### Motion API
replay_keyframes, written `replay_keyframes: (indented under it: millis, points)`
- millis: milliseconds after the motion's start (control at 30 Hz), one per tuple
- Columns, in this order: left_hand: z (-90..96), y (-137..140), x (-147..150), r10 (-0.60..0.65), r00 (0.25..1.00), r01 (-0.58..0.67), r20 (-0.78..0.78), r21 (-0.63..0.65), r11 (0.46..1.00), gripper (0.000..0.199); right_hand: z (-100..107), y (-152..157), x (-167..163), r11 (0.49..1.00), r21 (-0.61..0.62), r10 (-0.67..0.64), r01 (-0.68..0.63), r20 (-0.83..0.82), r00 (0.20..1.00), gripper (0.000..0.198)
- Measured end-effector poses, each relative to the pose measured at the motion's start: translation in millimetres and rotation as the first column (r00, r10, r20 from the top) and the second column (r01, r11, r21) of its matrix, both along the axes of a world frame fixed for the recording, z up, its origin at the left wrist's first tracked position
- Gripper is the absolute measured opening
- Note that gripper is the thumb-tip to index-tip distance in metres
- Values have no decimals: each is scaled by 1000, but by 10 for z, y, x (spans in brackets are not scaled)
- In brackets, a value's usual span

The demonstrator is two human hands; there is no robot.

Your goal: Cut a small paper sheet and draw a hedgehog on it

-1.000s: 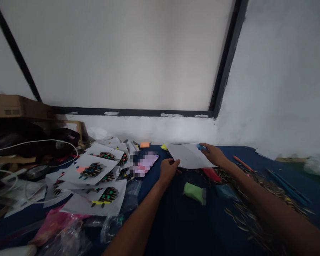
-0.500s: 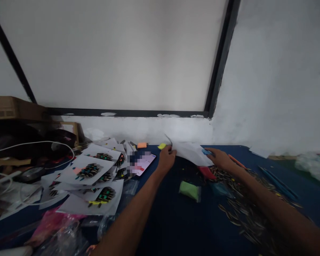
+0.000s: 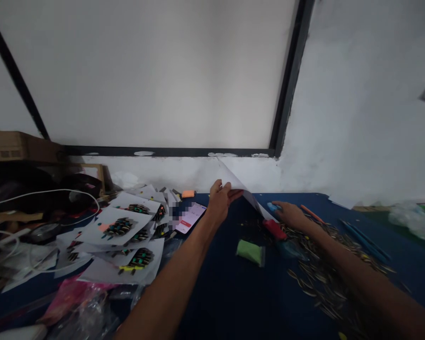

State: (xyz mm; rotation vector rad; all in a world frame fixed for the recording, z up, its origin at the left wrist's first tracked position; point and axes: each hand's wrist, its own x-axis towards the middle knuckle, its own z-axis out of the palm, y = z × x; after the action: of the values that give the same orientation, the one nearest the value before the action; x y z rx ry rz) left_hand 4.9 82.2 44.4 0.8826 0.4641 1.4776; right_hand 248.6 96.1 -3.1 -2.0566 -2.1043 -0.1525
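Note:
My left hand (image 3: 221, 196) grips a white sheet of paper (image 3: 235, 182) by its near left part and lifts it, so the sheet curls up against the wall. The paper's lower right corner reaches down to the table beside my right hand (image 3: 289, 215). Pinched in the fingertips of my right hand is a small light-blue lump (image 3: 273, 207). Just below the corner lies a red packet (image 3: 274, 229), and nearer to me a green packet (image 3: 250, 252). Striped sunflower seeds (image 3: 318, 269) are scattered under and around my right forearm.
Left of my arm lie a lit phone (image 3: 189, 218) and a pile of paper sheets (image 3: 92, 231) with seed-and-colour pictures. An orange packet (image 3: 188, 193) sits by the wall. Blue tweezers-like tools (image 3: 366, 241) and an orange stick (image 3: 311, 213) lie right. Plastic bags (image 3: 88, 307) crowd the front left.
My left hand has raised and turned the paper, which was flatter and now stands steeply curled. The right hand stays near the same spot with the blue lump.

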Motion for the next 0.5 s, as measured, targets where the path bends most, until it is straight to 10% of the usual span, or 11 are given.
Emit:
replay_keyframes:
  millis: [500]
  points:
    - [-18, -40, -143, 119, 964, -116, -238, 26, 993, 4, -129, 375, -229, 996, -55, -72, 75, 49, 996, 31]
